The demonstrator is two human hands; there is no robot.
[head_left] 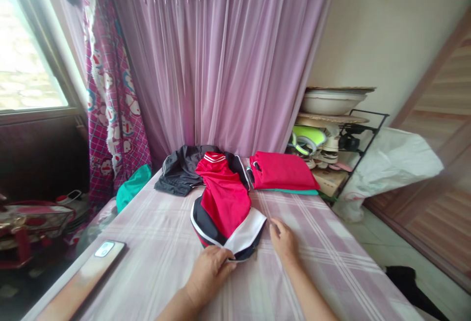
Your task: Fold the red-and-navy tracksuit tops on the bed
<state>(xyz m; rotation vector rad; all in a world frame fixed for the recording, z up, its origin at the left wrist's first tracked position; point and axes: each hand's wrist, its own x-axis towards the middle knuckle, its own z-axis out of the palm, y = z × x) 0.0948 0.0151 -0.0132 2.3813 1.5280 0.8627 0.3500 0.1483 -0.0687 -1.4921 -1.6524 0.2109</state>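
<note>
On cloth (154,257): phone (83,281) left | garment (226,198) middle | clothes stack (283,171) right | curtain (228,66) behind

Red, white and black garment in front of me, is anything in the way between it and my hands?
Nothing visible is: your left hand holds the garment at its near edge, and your right hand is right beside its white corner, unobstructed.

The left hand (210,268) covers part of the near edge of the sports garment (228,203). Contact between the right hand (285,241) and this garment: not determinable. The sports garment partly conceals the dark piped garment (181,168) beneath. The folded red stack (281,170) obscures part of the cardboard box (333,181). The lower frame edge truncates the smartphone (83,281) at near left.
</note>
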